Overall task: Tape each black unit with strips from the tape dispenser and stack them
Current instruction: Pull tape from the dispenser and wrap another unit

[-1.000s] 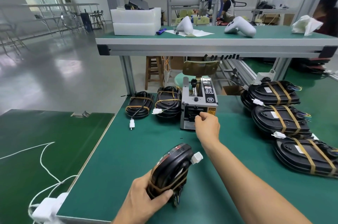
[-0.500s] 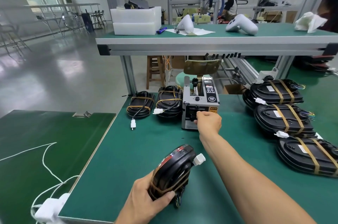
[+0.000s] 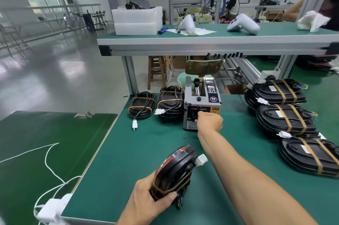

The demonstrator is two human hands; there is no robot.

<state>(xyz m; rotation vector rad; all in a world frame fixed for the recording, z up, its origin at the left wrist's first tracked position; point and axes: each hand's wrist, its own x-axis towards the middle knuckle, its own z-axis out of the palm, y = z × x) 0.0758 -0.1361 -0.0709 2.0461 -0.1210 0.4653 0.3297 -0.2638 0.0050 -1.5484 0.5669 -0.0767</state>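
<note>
My left hand (image 3: 146, 201) grips a black unit (image 3: 174, 169) stood on edge near the front of the green table; one tan tape strip wraps its lower end and a white connector sticks out at its right. My right hand (image 3: 209, 121) reaches to the outlet of the grey tape dispenser (image 3: 201, 103), fingers curled and pinching at the slot; the tape strip itself is hidden by the fingers. Taped black units (image 3: 282, 120) lie in an overlapping row at the right, each with two tan strips.
Two black cable bundles (image 3: 142, 104) lie left of the dispenser. A raised shelf (image 3: 201, 45) crosses behind, carrying white foam boxes and white shells. A white cable and adapter (image 3: 53, 208) lie at the table's left front corner. A person works far behind.
My right hand has stayed at the dispenser outlet, shifting slightly. The left hand keeps holding the unit on edge. The camera view has drifted a little.
</note>
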